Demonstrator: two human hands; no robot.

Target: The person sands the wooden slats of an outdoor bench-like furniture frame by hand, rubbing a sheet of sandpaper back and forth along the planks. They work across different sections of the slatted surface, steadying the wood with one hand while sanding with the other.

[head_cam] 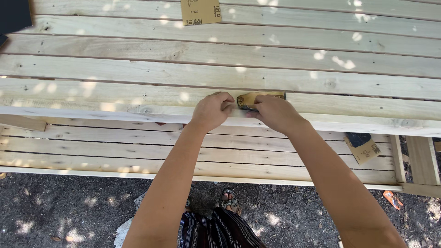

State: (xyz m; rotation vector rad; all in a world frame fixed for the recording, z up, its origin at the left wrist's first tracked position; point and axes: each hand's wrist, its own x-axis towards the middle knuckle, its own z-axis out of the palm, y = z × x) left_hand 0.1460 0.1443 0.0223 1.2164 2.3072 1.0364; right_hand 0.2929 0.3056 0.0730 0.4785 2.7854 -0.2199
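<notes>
Both hands press a folded piece of tan sandpaper [251,99] against the front board [115,103] of a slatted wooden bench, about midway along its front edge. The left hand [212,110] is curled closed, fingertips pinching the sandpaper's left end. The right hand [274,112] is closed too, fingers bent over the right part. The sandpaper lies between and under the 2 hands, its top showing. A spare sandpaper sheet [200,11] rests at the far edge; another piece [363,147] lies on the lower slats, right.
</notes>
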